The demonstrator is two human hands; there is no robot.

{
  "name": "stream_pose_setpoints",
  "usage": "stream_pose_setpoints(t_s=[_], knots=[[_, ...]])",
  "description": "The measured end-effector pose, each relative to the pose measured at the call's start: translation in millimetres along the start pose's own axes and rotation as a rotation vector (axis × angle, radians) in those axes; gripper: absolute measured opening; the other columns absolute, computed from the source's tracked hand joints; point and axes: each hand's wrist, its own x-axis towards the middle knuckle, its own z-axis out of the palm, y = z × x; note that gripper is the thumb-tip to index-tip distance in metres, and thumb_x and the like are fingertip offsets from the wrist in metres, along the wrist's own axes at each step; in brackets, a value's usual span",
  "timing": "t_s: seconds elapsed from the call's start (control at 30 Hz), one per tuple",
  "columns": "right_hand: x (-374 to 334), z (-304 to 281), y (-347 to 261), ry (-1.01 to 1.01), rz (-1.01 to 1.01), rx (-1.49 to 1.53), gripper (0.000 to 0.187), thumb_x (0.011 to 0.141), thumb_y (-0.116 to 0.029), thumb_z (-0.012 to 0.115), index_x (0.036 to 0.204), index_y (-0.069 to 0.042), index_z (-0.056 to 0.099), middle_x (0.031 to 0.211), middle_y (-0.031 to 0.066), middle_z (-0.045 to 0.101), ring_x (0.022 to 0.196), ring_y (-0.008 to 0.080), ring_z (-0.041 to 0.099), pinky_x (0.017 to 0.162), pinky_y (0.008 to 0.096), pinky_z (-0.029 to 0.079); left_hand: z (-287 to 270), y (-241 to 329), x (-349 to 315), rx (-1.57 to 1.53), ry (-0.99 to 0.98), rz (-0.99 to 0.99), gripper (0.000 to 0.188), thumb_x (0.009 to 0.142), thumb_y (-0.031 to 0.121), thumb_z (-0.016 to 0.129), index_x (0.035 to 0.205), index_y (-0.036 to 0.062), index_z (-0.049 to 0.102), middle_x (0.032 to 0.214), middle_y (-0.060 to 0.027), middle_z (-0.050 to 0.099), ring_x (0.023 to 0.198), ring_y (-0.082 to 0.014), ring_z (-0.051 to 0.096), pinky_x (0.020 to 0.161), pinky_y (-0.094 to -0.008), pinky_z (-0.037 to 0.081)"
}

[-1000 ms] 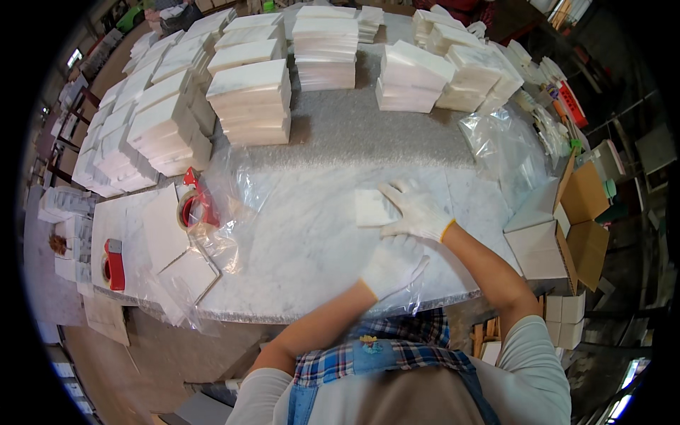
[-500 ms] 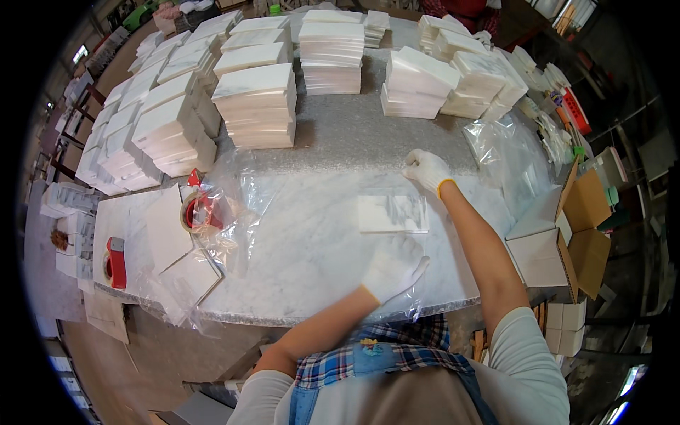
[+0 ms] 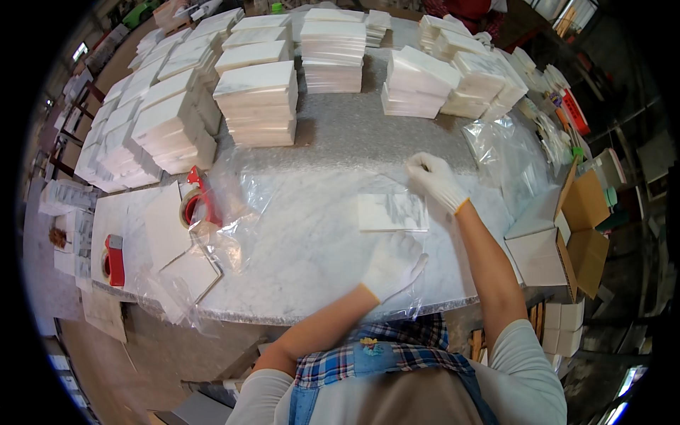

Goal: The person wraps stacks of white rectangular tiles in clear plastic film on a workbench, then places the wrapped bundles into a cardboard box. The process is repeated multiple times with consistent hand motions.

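A white marble tile with grey veining (image 3: 393,213) lies flat on the marble tabletop (image 3: 304,219) in front of me. My left hand (image 3: 394,268), in a white knitted glove, rests just on the near side of the tile, fingers stretched out. Clear plastic film (image 3: 413,303) shows at its wrist. Beyond the tile's far right corner, my gloved right hand (image 3: 435,182) is raised with its fingers curled together. What those fingers hold, if anything, cannot be made out.
Stacks of marble tiles (image 3: 256,106) stand along the far and left sides. Red tape dispensers (image 3: 115,261), cardboard sheets (image 3: 170,223) and clear bags lie at left. More plastic bags (image 3: 503,152) and an open cardboard box (image 3: 559,241) are at right. Another person (image 3: 482,15) stands far right.
My right hand has drawn slightly toward me and to the right, its fingers still curled. My left hand and the tile have stayed in place.
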Motion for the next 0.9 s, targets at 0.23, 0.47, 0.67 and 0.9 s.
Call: stream_pose_setpoints(t_s=[0.23, 0.47, 0.67, 0.9], knots=[[-68.6, -13.6, -9.4, -0.304, 0.102, 0.049, 0.021, 0.089, -0.021, 0.067, 0.096, -0.001, 0.068, 0.082, 0.0042, 0.063, 0.082, 0.0140, 0.059, 0.077, 0.0306, 0.050, -1.1, -1.2, -0.4, -0.023, 0.058, 0.029, 0.014, 0.081, 0.021, 0.071, 0.079, 0.0086, 0.064, 0.079, -0.0073, 0.057, 0.079, -0.0293, 0.055, 0.070, -0.0449, 0.047], [-86.8, -8.9, 17.4, -0.268, -0.025, -0.223, 0.022, 0.090, -0.024, 0.067, 0.100, -0.005, 0.070, 0.090, 0.0121, 0.069, 0.085, 0.0230, 0.065, 0.081, 0.0357, 0.052, -27.9, 7.4, 20.1, 0.052, 0.152, -0.030, 0.039, 0.079, 0.023, 0.073, 0.109, 0.0001, 0.064, 0.112, -0.0205, 0.060, 0.106, -0.0414, 0.056, 0.085, -0.0522, 0.045], [-87.2, -15.8, -3.3, -0.354, -0.045, -0.480, 0.024, 0.090, -0.025, 0.067, 0.104, -0.007, 0.073, 0.100, 0.0156, 0.072, 0.089, 0.0295, 0.069, 0.083, 0.0378, 0.053, -27.6, 5.0, 24.1, 0.070, -0.113, -0.228, 0.060, 0.082, 0.027, 0.072, 0.131, -0.0032, 0.055, 0.131, -0.0253, 0.055, 0.127, -0.0484, 0.047, 0.101, -0.0585, 0.038], [-34.5, -78.8, -23.9, -0.614, 0.071, -0.701, 0.035, 0.085, -0.034, 0.072, 0.108, -0.008, 0.075, 0.109, 0.0161, 0.075, 0.095, 0.0309, 0.071, 0.085, 0.0378, 0.054, -17.2, 6.8, 21.0, 0.173, -0.103, -0.132, 0.042, 0.090, 0.025, 0.067, 0.126, 0.0053, 0.063, 0.138, -0.0263, 0.053, 0.128, -0.0505, 0.047, 0.098, -0.0641, 0.038]])
